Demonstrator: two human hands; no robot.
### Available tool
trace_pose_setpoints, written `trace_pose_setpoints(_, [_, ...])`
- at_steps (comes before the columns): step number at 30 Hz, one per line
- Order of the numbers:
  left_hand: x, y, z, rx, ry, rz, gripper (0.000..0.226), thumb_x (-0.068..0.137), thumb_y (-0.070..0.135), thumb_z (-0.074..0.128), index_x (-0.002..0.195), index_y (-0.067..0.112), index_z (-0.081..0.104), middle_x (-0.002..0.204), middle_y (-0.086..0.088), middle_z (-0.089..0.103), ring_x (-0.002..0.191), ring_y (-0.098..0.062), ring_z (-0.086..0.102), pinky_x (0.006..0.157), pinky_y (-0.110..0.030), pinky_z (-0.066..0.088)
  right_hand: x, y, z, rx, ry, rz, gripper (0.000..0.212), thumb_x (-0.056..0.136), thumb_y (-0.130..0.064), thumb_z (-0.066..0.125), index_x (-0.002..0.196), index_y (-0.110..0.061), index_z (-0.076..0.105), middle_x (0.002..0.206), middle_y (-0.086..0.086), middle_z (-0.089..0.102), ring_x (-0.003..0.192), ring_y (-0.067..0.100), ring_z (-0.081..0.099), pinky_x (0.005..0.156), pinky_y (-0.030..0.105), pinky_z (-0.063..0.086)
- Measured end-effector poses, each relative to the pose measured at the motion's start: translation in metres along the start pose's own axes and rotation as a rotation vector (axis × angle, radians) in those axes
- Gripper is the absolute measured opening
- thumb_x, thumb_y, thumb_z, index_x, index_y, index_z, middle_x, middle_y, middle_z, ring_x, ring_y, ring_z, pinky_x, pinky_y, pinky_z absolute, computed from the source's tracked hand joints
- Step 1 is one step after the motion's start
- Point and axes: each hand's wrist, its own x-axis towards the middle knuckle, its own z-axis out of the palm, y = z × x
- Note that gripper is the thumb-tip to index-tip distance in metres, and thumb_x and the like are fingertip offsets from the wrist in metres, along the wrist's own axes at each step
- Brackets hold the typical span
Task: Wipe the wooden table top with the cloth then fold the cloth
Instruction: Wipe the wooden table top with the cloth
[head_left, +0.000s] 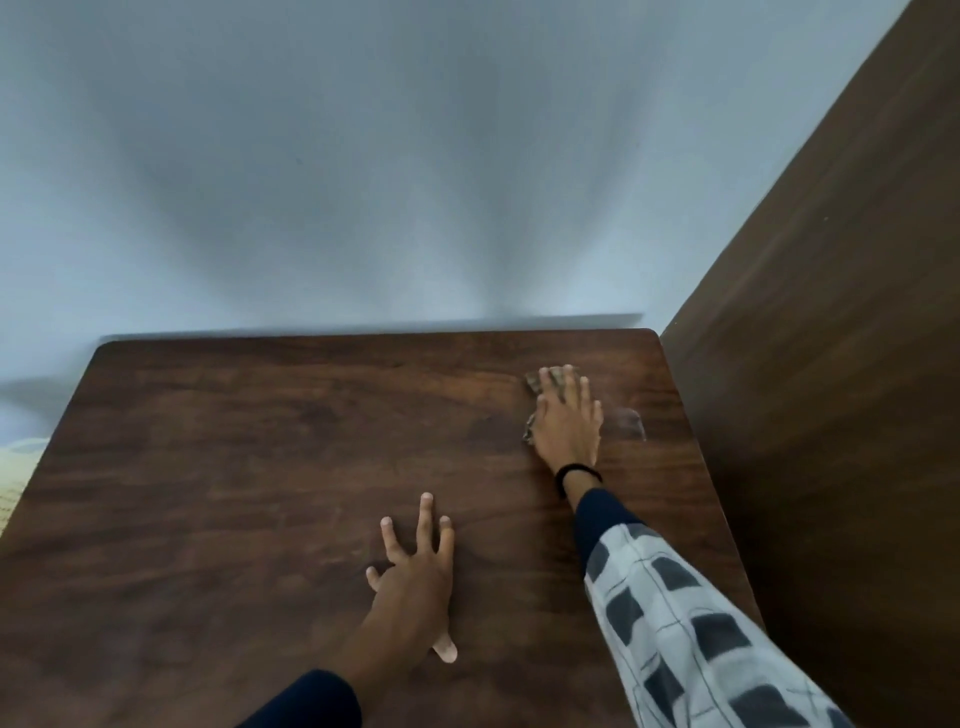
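Crumpled brown cloth (545, 387) lies pressed under the flat right hand (566, 421) for wiping the dark wooden table (234, 467), while the left hand (415, 566), fingers (426, 519) spread, braces.

it looked like a room in a home, though little showed to settle it. a dark wooden counter (260, 467) with rounded corners stood pushed against a plain pale painted wall (363, 156). just beside it on the right rose a tall dark brown wooden panel (831, 312), perhaps the side of a wardrobe or a door. at the far left edge a bit of pale yellowish fabric (21, 467) showed, possibly bedding, too little to tell.
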Motion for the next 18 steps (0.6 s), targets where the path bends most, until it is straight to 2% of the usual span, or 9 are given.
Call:
trace_pose_setpoints(2, [0.002,-0.005,-0.009,-0.035,0.040,0.011,0.134,0.064,0.046,0.088,0.155,0.022,-0.008,0.154,-0.002,-0.042,0.145,-0.053,-0.007,0.107,-0.067,0.031,0.003,0.007,-0.002,0.055,0.055,0.128,0.051,0.110,-0.029,0.030,0.161,-0.033,0.024,0.172,0.000,0.005,0.158,0.026,0.001,0.126,0.051,0.007])
trace_pose_setpoints(4, [0.013,-0.007,-0.033,-0.085,0.065,0.019,0.124,0.069,0.047,0.085,0.155,0.025,-0.001,0.159,-0.002,-0.031,0.146,-0.051,-0.005,0.109,-0.068,0.027,-0.011,0.000,0.008,0.043,0.094,0.144,0.053,0.109,-0.028,0.032,0.161,-0.031,0.025,0.171,0.002,0.007,0.157,0.028,0.002,0.125,0.052,0.007])
trace_pose_setpoints(8, [0.057,0.000,-0.103,-0.129,0.199,0.074,0.131,0.066,0.050,0.085,0.155,0.030,-0.009,0.158,-0.004,-0.034,0.146,-0.048,-0.014,0.111,-0.071,0.018,-0.015,-0.022,0.026,-0.028,0.026,-0.080,0.059,0.105,-0.028,0.040,0.161,-0.032,0.022,0.171,0.002,0.007,0.157,0.028,0.005,0.125,0.052,0.006])
trace_pose_setpoints(11, [0.090,-0.004,-0.136,-0.200,0.179,0.064,0.140,0.062,0.048,0.089,0.155,0.032,-0.014,0.155,0.002,-0.040,0.145,-0.044,-0.021,0.111,-0.072,0.014,0.020,-0.023,0.015,-0.032,-0.013,-0.165,0.055,0.108,-0.030,0.034,0.161,-0.035,0.021,0.172,-0.002,0.006,0.158,0.024,0.002,0.126,0.050,0.006])
trace_pose_setpoints(13, [0.104,-0.011,-0.143,-0.238,0.133,0.039,0.144,0.060,0.046,0.091,0.154,0.034,-0.017,0.153,0.004,-0.042,0.144,-0.044,-0.024,0.110,-0.072,0.012,0.037,-0.009,0.004,-0.017,0.013,-0.055,0.052,0.110,-0.030,0.028,0.161,-0.035,0.021,0.172,-0.004,0.005,0.158,0.022,0.000,0.126,0.049,0.005])
trace_pose_setpoints(16, [0.113,-0.013,-0.140,-0.242,0.092,0.014,0.149,0.059,0.042,0.092,0.151,0.035,-0.024,0.150,0.004,-0.047,0.143,-0.045,-0.027,0.110,-0.074,0.012,0.027,0.006,0.004,0.058,0.111,0.151,0.052,0.110,-0.028,0.030,0.161,-0.033,0.023,0.172,-0.001,0.006,0.158,0.025,0.000,0.126,0.051,0.007])
trace_pose_setpoints(18, [0.118,-0.007,-0.140,-0.250,0.080,-0.009,0.151,0.059,0.037,0.093,0.150,0.034,-0.027,0.148,0.003,-0.049,0.142,-0.046,-0.028,0.108,-0.075,0.012,0.009,-0.002,0.016,0.040,0.126,0.122,0.056,0.106,-0.026,0.038,0.161,-0.031,0.026,0.171,0.002,0.010,0.158,0.029,0.005,0.125,0.053,0.010])
